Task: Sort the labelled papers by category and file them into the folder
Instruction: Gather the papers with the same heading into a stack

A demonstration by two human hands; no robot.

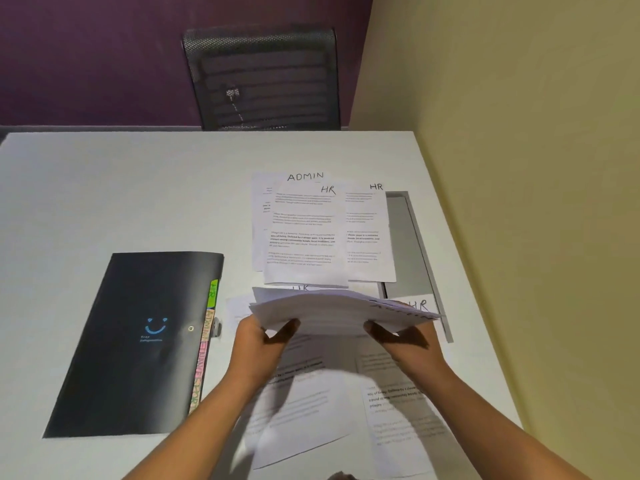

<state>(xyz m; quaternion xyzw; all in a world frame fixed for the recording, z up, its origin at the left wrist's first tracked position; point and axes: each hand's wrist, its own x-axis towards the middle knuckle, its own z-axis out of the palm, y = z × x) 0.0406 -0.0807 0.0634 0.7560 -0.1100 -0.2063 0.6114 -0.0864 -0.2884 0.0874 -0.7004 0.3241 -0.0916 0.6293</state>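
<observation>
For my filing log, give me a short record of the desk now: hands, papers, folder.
hands: left hand and right hand grip one stack, held above the table
laid out: ADMIN sheet under two overlapping HR sheets
folder: black, closed, left of the papers, tabs along its right edge
below stack: printed sheets, blurred

Left grip [259, 341] pinching; right grip [405, 344] likewise
</observation>
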